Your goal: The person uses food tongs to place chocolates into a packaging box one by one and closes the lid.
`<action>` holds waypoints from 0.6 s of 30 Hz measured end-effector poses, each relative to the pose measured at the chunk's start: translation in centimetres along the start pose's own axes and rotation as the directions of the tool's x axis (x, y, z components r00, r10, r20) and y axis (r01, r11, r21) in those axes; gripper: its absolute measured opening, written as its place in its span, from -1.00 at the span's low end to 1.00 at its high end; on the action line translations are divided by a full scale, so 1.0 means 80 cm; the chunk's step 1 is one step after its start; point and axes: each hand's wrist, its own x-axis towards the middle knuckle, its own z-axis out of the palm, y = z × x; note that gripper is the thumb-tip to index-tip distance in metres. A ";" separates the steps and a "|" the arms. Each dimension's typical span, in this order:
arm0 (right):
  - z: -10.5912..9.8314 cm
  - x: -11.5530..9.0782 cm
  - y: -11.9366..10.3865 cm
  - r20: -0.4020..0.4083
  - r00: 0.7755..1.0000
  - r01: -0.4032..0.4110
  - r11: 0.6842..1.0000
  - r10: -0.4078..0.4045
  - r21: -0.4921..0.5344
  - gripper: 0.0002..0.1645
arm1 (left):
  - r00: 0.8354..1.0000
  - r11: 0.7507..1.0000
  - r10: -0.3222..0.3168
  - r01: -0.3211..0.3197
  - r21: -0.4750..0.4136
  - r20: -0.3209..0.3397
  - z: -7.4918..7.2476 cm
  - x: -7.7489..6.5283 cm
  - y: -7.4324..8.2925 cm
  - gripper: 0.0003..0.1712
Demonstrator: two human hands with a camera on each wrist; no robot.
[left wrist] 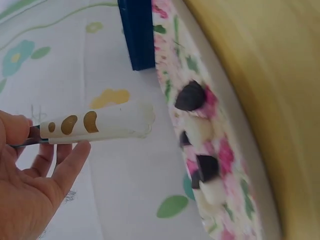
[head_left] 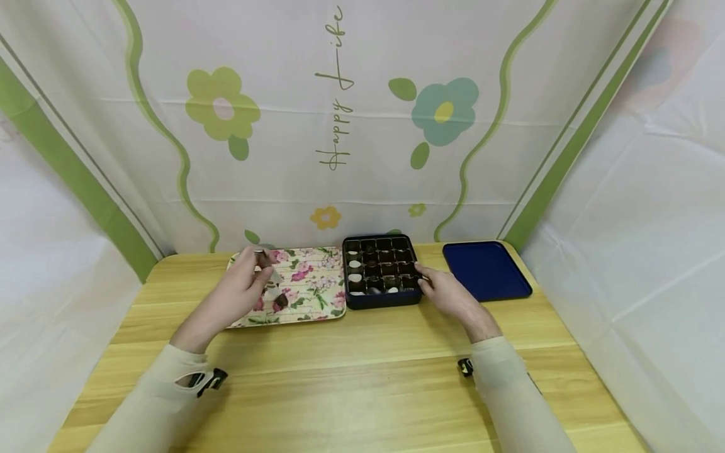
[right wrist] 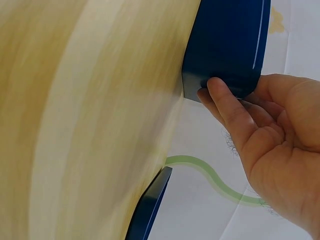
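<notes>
My left hand grips tongs with a metal handle and pale, gold-patterned tips. They hover over the flowered tray; no piece shows at the tips. Below them on the tray, the left wrist view has several dark pieces and white pieces, their exact kind unclear. To the tray's right stands a dark blue box divided into small compartments, with white pieces along its left column and more pieces in the front row. At its right wall my right hand holds the box between thumb and fingers.
A flat blue lid lies on the wooden table, right of the box. White printed cloth hangs behind the table, and more cloth encloses both sides.
</notes>
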 end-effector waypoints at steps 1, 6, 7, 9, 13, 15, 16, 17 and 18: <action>0.000 0.000 0.000 -0.001 1.000 0.003 1.000 -0.003 -0.001 -0.34 | 1.000 1.000 0.007 -0.007 0.007 -0.003 -0.001 -0.003 -0.003 -0.80; -0.001 0.000 0.000 -0.004 1.000 0.008 1.000 -0.008 0.005 -0.34 | 0.999 0.999 0.033 -0.033 0.025 0.006 0.001 -0.011 -0.018 -0.86; -0.001 0.000 0.000 -0.004 1.000 0.006 1.000 -0.006 0.008 -0.34 | 0.999 0.999 0.038 -0.038 0.030 0.007 0.002 -0.012 -0.022 -0.87; -0.001 0.000 0.000 -0.005 1.000 0.010 1.000 -0.010 0.006 -0.35 | 0.999 0.998 0.050 -0.050 0.032 0.007 0.006 -0.012 -0.028 -0.88; 0.000 0.001 0.001 -0.006 1.000 0.010 1.000 -0.010 0.002 -0.35 | 0.999 0.998 0.040 -0.040 0.050 0.012 0.013 -0.010 -0.040 -0.88; 0.000 0.001 0.001 -0.004 1.000 0.010 1.000 -0.010 0.001 -0.35 | 1.000 0.998 0.016 -0.016 0.057 0.009 0.016 -0.006 -0.044 -0.90; 0.000 0.001 0.002 -0.004 1.000 0.008 1.000 -0.008 0.002 -0.35 | 1.000 0.998 -0.002 0.002 0.061 -0.002 0.017 -0.004 -0.045 -0.90; 0.000 0.001 0.002 -0.003 1.000 0.008 1.000 -0.008 0.002 -0.35 | 1.000 0.998 -0.021 0.022 0.060 -0.017 0.017 -0.002 -0.046 -0.90; 0.000 0.001 0.002 -0.003 1.000 0.007 1.000 -0.007 0.000 -0.35 | 0.999 0.998 -0.037 0.039 0.058 -0.038 0.018 0.001 -0.046 -0.90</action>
